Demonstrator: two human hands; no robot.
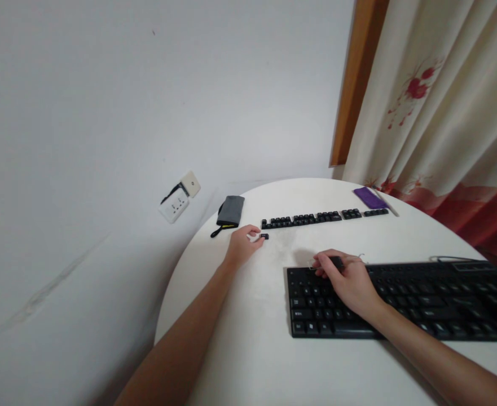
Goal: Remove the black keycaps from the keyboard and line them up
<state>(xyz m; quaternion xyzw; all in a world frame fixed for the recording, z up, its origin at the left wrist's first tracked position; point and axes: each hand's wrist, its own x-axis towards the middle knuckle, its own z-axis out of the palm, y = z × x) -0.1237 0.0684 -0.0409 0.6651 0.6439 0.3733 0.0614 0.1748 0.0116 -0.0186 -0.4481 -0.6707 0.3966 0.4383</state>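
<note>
A small black keycap (pixel 264 236) lies at the white tabletop, between the thumb and forefinger tips of my left hand (pixel 243 243), which pinches it. Just beyond it runs a line of black keycaps (pixel 301 223), set out in groups. My right hand (pixel 352 279) is closed around a keycap puller (pixel 337 263) with a black body; its thin wire end points left. That hand is over the upper left part of a black keyboard (pixel 426 301), hiding some of its keys. The keyboard's top row at the left looks bare of caps, though the hand covers part of it.
A grey pouch (pixel 231 211) with a black loop lies at the table's far left. A folded purple cloth (pixel 369 198) is at the far right edge. The round white table (pixel 248 338) stands against a wall with a socket (pixel 175 205); a curtain (pixel 438 124) hangs right.
</note>
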